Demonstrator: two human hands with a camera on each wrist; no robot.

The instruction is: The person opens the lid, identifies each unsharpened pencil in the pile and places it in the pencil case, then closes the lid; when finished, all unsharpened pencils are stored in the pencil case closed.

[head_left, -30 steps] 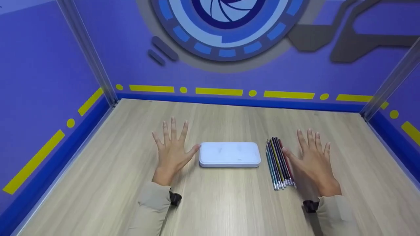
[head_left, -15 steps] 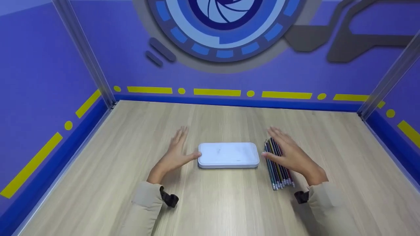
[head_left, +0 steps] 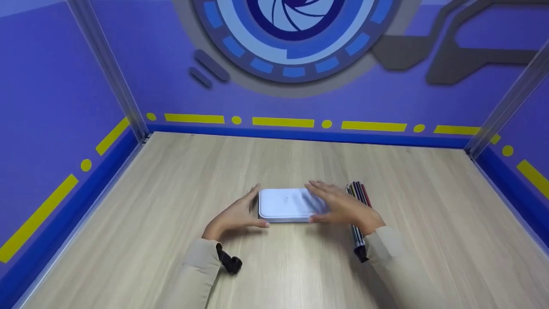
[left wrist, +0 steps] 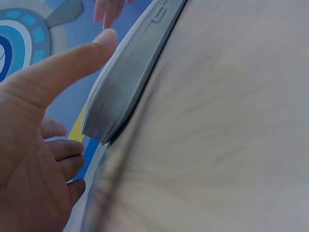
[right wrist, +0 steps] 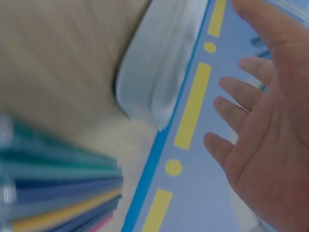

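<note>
A white, rounded rectangular case [head_left: 281, 204] lies flat and closed on the wooden table. At its left end is my left hand [head_left: 235, 214], the fingers along the short side and the thumb by the front corner. My right hand [head_left: 345, 208] reaches over the right end, thumb at the front edge, hiding that end. In the left wrist view a small clasp [left wrist: 159, 14] shows on the case's side wall. The right wrist view has my right palm [right wrist: 270, 140] facing the case, fingers loosely extended. Neither hand grips anything.
A row of pencils [head_left: 363, 194] with dark, teal and red barrels lies right of the case, partly under my right forearm. Blue panels [head_left: 180, 98] with yellow dashes enclose the back and sides of the table [head_left: 180, 171].
Both hands have come in from the sides. The right hand has crossed over the pencils to the case's right end; the left has turned in toward the left end. The case stays put.
</note>
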